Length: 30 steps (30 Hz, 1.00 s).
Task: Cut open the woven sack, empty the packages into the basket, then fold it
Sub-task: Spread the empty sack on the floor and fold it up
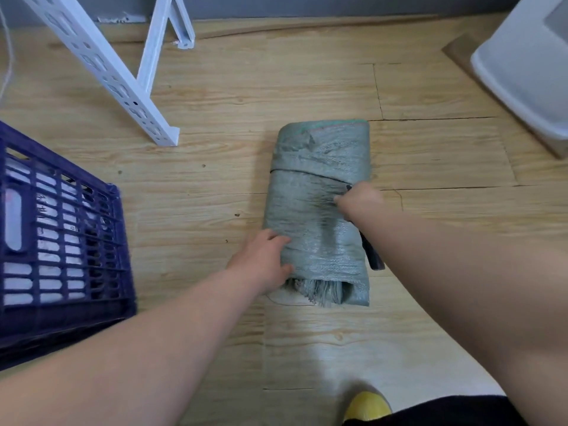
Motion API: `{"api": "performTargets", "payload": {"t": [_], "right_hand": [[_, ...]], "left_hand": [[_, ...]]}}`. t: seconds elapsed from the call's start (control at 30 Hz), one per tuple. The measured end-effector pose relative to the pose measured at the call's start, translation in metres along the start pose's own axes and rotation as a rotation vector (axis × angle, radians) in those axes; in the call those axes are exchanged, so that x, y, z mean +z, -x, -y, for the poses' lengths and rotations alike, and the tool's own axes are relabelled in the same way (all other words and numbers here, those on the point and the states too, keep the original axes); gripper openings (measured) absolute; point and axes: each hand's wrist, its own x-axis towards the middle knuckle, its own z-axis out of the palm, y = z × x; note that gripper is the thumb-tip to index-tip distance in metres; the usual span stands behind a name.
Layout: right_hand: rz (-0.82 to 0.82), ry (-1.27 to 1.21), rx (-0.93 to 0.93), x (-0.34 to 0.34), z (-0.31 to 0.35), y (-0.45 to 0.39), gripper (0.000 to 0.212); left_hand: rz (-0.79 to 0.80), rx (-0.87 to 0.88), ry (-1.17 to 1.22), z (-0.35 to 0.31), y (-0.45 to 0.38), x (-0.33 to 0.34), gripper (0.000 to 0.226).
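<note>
The grey-green woven sack (319, 192) lies folded into a narrow bundle on the wooden floor, its frayed cut end toward me. My left hand (264, 258) grips the bundle's near left edge. My right hand (358, 201) presses and pinches the sack's right side at a fold line. A dark object (373, 253), partly hidden under my right forearm, lies by the sack's right edge. The blue plastic basket (70, 229) stands at the left with white packages inside.
A white perforated metal frame (123, 84) stands on the floor at the back left. A white bin (528, 66) sits at the far right. My yellow shoe (367, 405) shows at the bottom.
</note>
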Motion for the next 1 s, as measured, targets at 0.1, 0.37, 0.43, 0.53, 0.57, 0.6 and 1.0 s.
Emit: {"api": "performTargets", "payload": {"t": [0.1,0.37,0.43,0.53,0.57,0.6,1.0], "right_hand": [[0.18,0.403,-0.037,0.005,0.001,0.012,0.033],[0.377,0.168,-0.037,0.053,0.021,0.027,0.026],[0.082,-0.297,0.017,0.062,0.031,0.026,0.038],[-0.193,-0.423,-0.153,0.064,0.049,0.032,0.03],[-0.227,-0.322,-0.251,0.067,0.056,0.037,0.023],[-0.224,-0.202,-0.354,0.073,0.061,0.044,0.021],[0.166,0.46,-0.394,0.104,0.125,0.008,0.069]], "left_hand": [[0.059,-0.011,0.026,-0.001,0.001,0.01,0.066],[0.152,-0.236,0.201,0.03,0.001,0.019,0.077],[0.027,-0.258,0.194,0.045,0.0,0.009,0.078],[-0.134,-0.301,0.23,0.065,0.0,-0.009,0.072],[-0.164,-0.323,0.247,0.071,0.001,-0.014,0.071],[-0.186,-0.342,0.259,0.076,0.002,-0.018,0.07],[-0.337,-0.36,0.435,0.098,0.028,-0.075,0.05]]}}
